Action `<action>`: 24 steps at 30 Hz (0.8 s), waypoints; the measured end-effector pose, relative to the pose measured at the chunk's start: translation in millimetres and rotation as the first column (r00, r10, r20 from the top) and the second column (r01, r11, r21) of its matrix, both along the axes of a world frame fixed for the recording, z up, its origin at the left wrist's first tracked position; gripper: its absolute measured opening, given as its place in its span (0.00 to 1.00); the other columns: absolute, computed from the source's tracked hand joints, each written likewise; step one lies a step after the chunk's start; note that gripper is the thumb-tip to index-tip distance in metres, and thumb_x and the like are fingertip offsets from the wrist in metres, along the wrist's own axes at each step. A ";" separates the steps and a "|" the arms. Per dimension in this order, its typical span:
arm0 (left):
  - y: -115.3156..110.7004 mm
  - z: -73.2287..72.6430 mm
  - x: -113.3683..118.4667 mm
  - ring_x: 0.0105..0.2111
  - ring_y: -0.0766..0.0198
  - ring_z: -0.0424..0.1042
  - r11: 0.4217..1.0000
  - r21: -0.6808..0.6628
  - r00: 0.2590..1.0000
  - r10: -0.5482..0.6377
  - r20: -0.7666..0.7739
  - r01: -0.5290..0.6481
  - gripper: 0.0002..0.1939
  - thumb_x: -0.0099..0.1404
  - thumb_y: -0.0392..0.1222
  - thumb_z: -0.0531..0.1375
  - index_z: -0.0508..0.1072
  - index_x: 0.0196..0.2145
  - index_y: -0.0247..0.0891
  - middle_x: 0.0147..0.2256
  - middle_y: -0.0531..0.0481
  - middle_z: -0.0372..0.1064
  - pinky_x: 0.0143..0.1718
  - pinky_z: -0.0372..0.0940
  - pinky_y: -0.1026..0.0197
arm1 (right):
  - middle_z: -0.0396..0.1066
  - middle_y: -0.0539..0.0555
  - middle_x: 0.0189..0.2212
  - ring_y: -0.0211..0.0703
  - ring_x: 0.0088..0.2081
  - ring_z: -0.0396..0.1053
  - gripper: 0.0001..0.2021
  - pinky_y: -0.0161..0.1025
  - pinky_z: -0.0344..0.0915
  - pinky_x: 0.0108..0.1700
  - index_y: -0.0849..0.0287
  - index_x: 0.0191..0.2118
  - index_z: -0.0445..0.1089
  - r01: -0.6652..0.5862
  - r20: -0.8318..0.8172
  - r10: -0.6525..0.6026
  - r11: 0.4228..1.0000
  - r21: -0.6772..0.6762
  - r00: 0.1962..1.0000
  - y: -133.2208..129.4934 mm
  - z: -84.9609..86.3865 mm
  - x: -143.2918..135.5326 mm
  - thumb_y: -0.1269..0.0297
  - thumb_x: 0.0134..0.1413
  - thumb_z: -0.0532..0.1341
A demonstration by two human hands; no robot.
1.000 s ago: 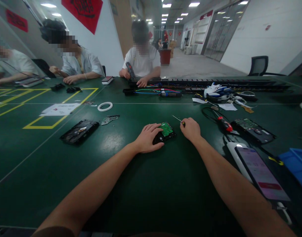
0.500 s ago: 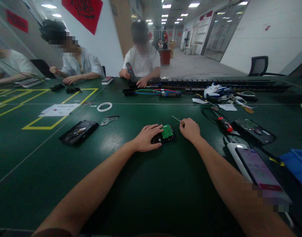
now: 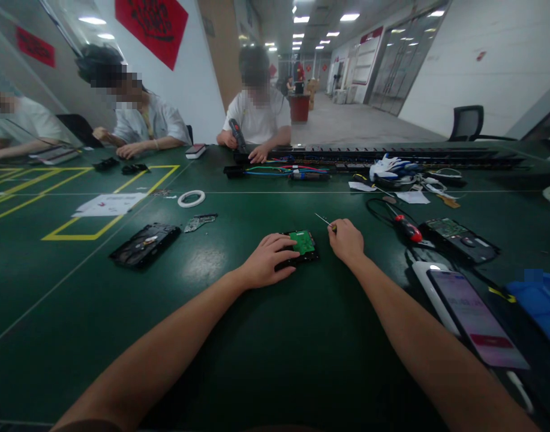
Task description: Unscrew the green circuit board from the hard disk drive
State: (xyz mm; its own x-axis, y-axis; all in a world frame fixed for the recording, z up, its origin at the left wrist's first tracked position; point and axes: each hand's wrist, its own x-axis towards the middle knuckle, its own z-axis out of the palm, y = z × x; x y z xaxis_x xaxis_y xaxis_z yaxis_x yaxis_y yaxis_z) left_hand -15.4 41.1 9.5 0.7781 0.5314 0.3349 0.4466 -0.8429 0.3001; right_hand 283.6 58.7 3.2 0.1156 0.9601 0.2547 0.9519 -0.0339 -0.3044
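A hard drive [image 3: 307, 245] with a green circuit board facing up lies on the green table. My left hand [image 3: 268, 261] holds it from the left, fingers across its top and thumb along its near edge; that hand covers the drive's left part. Just right of the drive, my right hand [image 3: 346, 241] is closed round a thin screwdriver [image 3: 324, 220]. Its metal shaft points away and to the left, apart from the drive. Most of the handle is hidden in my fingers.
Left lie an opened drive [image 3: 145, 245], a loose circuit board [image 3: 200, 222] and a white tape ring [image 3: 191, 198]. Right are a red-black screwdriver [image 3: 408, 228], another drive [image 3: 460, 240], a phone [image 3: 477, 318] and a blue bin [image 3: 538, 306]. Across the table, a person [image 3: 257, 120] holds a power tool.
The view has tilted slightly. My left hand has shifted a little toward me on the hard drive; my right hand still holds the screwdriver beside it.
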 end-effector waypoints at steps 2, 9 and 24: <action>-0.9 -1.2 0.1 0.70 0.49 0.63 1.000 -0.020 1.000 0.004 0.029 -0.003 0.16 0.76 0.48 0.62 0.79 0.58 0.48 0.65 0.45 0.71 0.73 0.56 0.36 | 0.75 0.61 0.50 0.52 0.45 0.76 0.11 0.44 0.69 0.41 0.59 0.50 0.75 -0.009 -0.011 0.009 1.000 0.012 1.000 -2.1 -0.7 -0.3 0.62 0.75 0.56; 0.3 -2.2 1.1 0.69 0.47 0.65 0.999 -0.048 0.998 0.026 0.057 -0.023 0.15 0.73 0.46 0.64 0.79 0.56 0.48 0.65 0.43 0.69 0.71 0.59 0.34 | 0.74 0.60 0.53 0.50 0.46 0.75 0.10 0.43 0.71 0.43 0.56 0.51 0.75 -0.058 -0.011 0.058 0.998 0.035 0.998 -31.7 4.7 -3.1 0.63 0.75 0.56; 1.0 -8.0 10.9 0.75 0.34 0.51 0.969 -0.018 0.968 0.244 -0.057 -0.245 0.36 0.69 0.62 0.67 0.70 0.69 0.48 0.74 0.39 0.56 0.74 0.45 0.25 | 0.76 0.59 0.46 0.50 0.42 0.76 0.09 0.44 0.70 0.39 0.56 0.44 0.77 -0.047 0.009 0.048 0.997 -0.068 0.999 -54.3 10.4 -5.5 0.61 0.73 0.59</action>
